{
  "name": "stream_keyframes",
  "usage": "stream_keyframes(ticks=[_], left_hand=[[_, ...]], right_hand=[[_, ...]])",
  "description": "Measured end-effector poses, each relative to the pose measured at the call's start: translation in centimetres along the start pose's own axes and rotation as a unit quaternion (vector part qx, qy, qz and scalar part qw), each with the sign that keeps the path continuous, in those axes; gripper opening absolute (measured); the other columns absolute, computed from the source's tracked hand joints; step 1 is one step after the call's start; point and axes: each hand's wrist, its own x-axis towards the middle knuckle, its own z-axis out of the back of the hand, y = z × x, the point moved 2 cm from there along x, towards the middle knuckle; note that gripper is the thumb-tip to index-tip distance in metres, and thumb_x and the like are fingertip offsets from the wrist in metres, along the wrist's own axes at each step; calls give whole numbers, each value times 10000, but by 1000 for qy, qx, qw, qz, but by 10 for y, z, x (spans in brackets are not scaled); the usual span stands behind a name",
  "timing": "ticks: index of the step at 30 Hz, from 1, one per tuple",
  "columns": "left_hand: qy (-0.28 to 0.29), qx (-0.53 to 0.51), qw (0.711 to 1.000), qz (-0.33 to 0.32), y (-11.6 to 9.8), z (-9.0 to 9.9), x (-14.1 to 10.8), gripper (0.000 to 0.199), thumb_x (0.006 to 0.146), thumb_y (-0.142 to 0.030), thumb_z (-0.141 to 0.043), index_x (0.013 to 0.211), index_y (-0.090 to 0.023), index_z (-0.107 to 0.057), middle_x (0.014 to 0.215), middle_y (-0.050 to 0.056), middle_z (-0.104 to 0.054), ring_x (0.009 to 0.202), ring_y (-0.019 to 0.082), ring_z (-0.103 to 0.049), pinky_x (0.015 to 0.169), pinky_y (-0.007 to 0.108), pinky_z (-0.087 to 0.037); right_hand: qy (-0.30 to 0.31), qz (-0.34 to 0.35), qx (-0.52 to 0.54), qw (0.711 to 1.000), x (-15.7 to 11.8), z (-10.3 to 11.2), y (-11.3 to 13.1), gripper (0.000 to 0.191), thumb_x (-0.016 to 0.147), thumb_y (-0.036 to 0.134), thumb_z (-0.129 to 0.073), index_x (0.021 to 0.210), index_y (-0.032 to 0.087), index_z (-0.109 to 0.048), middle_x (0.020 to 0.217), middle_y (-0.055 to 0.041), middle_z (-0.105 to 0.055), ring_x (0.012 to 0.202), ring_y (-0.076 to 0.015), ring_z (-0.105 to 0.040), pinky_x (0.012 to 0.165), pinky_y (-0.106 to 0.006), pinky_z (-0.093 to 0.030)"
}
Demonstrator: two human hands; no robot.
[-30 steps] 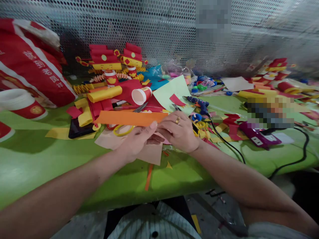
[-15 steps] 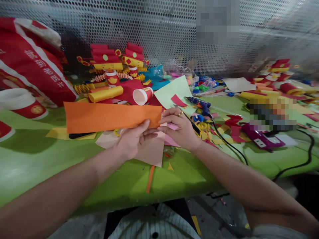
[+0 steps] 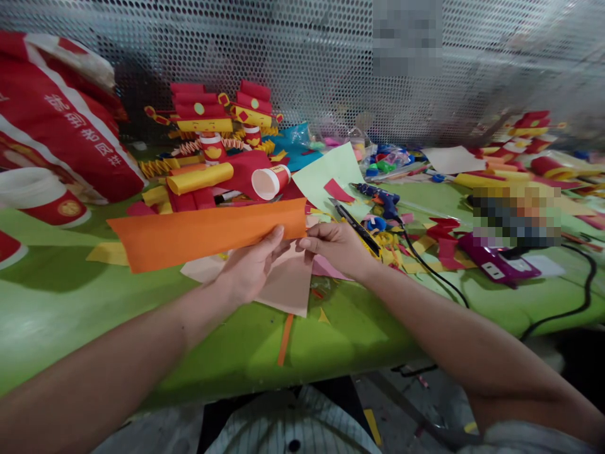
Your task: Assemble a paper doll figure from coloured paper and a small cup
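Observation:
A long orange paper strip (image 3: 203, 233) is held up over the green table (image 3: 227, 359), its left end hanging lower than its right. My left hand (image 3: 255, 265) pinches it near the right part, thumb in front and the other fingers behind. At the strip's right end, my right hand (image 3: 333, 246) has its fingers closed on the edge. Beneath the hands lie a pale pink sheet (image 3: 288, 287) and a narrow orange strip (image 3: 285, 340). Just right of the right hand is a black-and-yellow cutter (image 3: 354, 224).
Paper-cup figures (image 3: 203, 120) stand at the back left, beside a red bag (image 3: 61, 120). A cup (image 3: 271, 183) lies on its side. A blue glue gun (image 3: 378, 197) with a black cord and a purple power strip (image 3: 498, 258) are on the right.
The orange strip's left end has swung down and left, uncovering red and yellow pieces behind it. My right hand's fingers have curled in closer at the right end.

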Motion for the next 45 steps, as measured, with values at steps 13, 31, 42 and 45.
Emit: stream_keyframes(ticks=[13,31,42,45], left_hand=[[66,112,986,-105,2,2,1,305,839,-377,-503,1076,-233,-629,1190,25,-613,1150,227,-513,991,400,-396],[49,96,993,-44,7,1,1,347,823,-419,-510,1095,-226,-605,1240,54,-576,1176,224,-488,990,394,-378],[52,54,997,-14,7,-4,-1,315,772,-397,-594,1022,-214,-647,1181,49,-615,1185,239,-476,1009,391,-345],[61,40,997,-10,7,-5,-3,247,785,-371,-587,944,-202,-675,1123,39,-646,1162,239,-496,1012,392,-338]], right_hand=[[-31,-49,111,992,0,-2,-4,315,534,408,-768,689,144,-695,566,1,-653,416,-68,-556,447,-216,-487],[-46,-64,197,977,2,0,-5,219,502,287,-798,623,160,-666,508,29,-632,370,-80,-545,400,-223,-489],[-30,-89,248,964,1,-1,-5,234,481,275,-814,586,138,-655,534,0,-674,344,-78,-555,370,-177,-493],[-30,-93,256,962,1,-1,-5,252,475,281,-819,585,132,-649,525,-2,-672,340,-77,-554,366,-169,-492]])
